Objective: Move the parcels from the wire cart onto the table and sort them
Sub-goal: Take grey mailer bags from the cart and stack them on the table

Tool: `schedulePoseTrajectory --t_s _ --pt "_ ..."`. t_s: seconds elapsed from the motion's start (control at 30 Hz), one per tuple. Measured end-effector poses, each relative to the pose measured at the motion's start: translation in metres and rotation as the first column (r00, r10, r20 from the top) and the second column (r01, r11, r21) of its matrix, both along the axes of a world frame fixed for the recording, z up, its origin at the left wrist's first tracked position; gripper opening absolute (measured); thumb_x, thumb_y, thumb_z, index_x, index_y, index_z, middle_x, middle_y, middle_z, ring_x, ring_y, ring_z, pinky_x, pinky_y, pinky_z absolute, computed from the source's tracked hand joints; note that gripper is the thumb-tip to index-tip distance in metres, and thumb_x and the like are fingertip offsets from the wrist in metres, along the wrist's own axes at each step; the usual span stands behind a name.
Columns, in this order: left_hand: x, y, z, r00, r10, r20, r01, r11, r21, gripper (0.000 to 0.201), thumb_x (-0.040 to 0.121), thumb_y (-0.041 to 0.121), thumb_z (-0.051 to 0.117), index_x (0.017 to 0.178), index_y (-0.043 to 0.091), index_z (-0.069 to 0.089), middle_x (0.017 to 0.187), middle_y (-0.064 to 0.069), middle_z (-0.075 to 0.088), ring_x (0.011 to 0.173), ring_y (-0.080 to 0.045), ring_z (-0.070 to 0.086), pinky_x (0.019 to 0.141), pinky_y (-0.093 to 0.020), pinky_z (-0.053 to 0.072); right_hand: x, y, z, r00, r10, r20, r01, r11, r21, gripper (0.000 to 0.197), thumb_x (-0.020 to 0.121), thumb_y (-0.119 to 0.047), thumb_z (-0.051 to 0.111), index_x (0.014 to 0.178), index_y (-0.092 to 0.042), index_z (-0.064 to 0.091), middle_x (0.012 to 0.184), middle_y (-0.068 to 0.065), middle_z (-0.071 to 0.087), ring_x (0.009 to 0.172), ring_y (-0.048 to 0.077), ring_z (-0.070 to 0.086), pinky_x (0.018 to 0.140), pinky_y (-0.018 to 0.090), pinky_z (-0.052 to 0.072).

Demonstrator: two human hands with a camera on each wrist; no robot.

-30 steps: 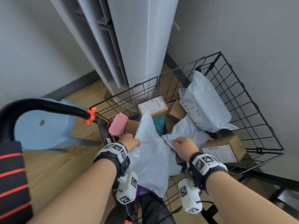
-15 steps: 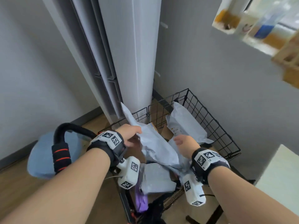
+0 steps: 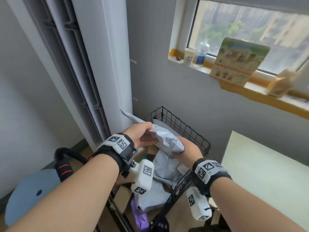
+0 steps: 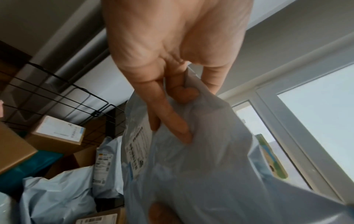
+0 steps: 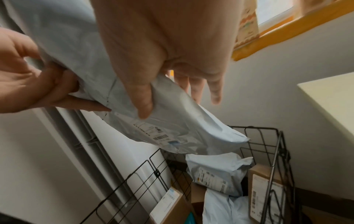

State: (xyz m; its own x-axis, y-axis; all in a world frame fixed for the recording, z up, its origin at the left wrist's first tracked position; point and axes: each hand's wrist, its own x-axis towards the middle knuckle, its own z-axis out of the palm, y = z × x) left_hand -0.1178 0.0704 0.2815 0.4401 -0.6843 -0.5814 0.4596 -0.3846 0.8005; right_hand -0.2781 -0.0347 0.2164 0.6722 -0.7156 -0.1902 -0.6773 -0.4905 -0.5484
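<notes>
A grey poly mailer (image 3: 167, 139) with a printed label hangs above the black wire cart (image 3: 189, 129), held by both hands. My left hand (image 3: 148, 135) grips its upper end, fingers curled into the plastic (image 4: 172, 106). My right hand (image 3: 181, 150) holds the lower end, thumb on the near face and fingers behind it (image 5: 162, 121). Below, the cart contains more grey mailers (image 5: 216, 174) and brown cardboard boxes (image 4: 57, 133) with white labels. The pale table (image 3: 267, 173) stands just right of the cart.
A tall white unit (image 3: 103, 64) rises behind the cart on the left. Above the table, a window sill (image 3: 242, 87) carries a paper cup, a bottle and a picture board. At lower left are a blue stool (image 3: 30, 195) and the cart's black handle (image 3: 66, 158).
Both hands have lifted the grey mailer up out of the cart and bunched it between them. The view has swung up and right, bringing the window and table in.
</notes>
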Motion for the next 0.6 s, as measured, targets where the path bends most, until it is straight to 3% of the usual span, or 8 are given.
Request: schedulePoseTrajectory --t_s 0.1,0.2,0.27,0.33,0.43,0.53,0.6 --pt "-0.021 -0.013 0.015 0.990 -0.117 0.077 0.120 0.992 -0.026 0.017 0.088 0.014 0.053 0.072 0.008 0.057 0.069 -0.010 0.069 0.060 -0.021 0.069 0.067 -0.030 0.056 -0.029 0.000 0.027 0.993 -0.111 0.037 0.113 0.992 -0.056 0.021 0.092 -0.025 0.050 0.108 -0.023 0.064 0.102 0.001 0.067 0.091 0.022 0.058 0.074 0.025 0.040" --pt "-0.047 -0.025 0.035 0.974 -0.191 0.123 0.201 0.976 -0.082 0.025 0.089 0.036 0.059 0.084 0.011 0.060 0.087 -0.011 0.072 0.076 -0.023 0.071 0.075 -0.031 0.054 -0.060 -0.007 0.055 0.966 -0.248 0.076 0.255 0.962 -0.094 0.022 0.094 -0.019 0.044 0.100 -0.013 0.065 0.093 0.007 0.065 0.081 0.025 0.054 0.069 0.028 0.039" --pt "-0.064 -0.036 0.048 0.965 -0.217 0.149 0.237 0.962 -0.137 0.044 0.085 0.054 0.059 0.094 0.011 0.064 0.097 -0.010 0.073 0.085 -0.024 0.072 0.075 -0.033 0.055 -0.084 -0.013 0.077 0.919 -0.343 0.195 0.360 0.931 -0.061 0.020 0.093 -0.017 0.047 0.093 -0.010 0.066 0.091 0.010 0.068 0.081 0.026 0.057 0.068 0.029 0.041" --pt "-0.079 -0.048 0.060 0.961 -0.214 0.174 0.247 0.949 -0.198 0.052 0.083 0.061 0.056 0.095 0.011 0.066 0.098 -0.009 0.074 0.089 -0.025 0.071 0.076 -0.036 0.056 -0.108 -0.020 0.098 0.846 -0.423 0.323 0.452 0.892 -0.016 0.016 0.093 -0.017 0.052 0.087 -0.014 0.066 0.083 0.007 0.066 0.078 0.024 0.056 0.067 0.026 0.038" --pt "-0.101 -0.070 0.075 0.959 -0.165 0.232 0.223 0.942 -0.250 0.049 0.086 0.056 0.056 0.100 0.009 0.063 0.100 -0.011 0.071 0.091 -0.026 0.068 0.075 -0.038 0.055 -0.146 -0.036 0.131 0.739 -0.506 0.445 0.539 0.840 0.059 0.008 0.089 -0.016 0.058 0.082 -0.016 0.062 0.080 0.005 0.065 0.078 0.025 0.060 0.068 0.028 0.045" --pt "-0.126 -0.091 0.083 0.930 -0.154 0.333 0.244 0.937 -0.249 0.043 0.091 0.034 0.060 0.123 0.007 0.052 0.108 -0.010 0.062 0.090 -0.022 0.061 0.068 -0.033 0.051 -0.184 -0.055 0.158 0.683 -0.521 0.511 0.563 0.822 0.086 0.010 0.084 -0.014 0.062 0.079 -0.007 0.065 0.080 0.009 0.067 0.076 0.023 0.061 0.068 0.032 0.049" --pt "-0.145 -0.107 0.082 0.912 -0.151 0.381 0.253 0.939 -0.234 0.050 0.088 0.024 0.066 0.131 0.008 0.046 0.119 -0.012 0.058 0.099 -0.024 0.057 0.077 -0.035 0.049 -0.210 -0.065 0.173 0.630 -0.529 0.568 0.566 0.814 0.131 0.011 0.082 -0.012 0.062 0.081 -0.003 0.067 0.078 0.008 0.067 0.073 0.019 0.060 0.068 0.032 0.049"
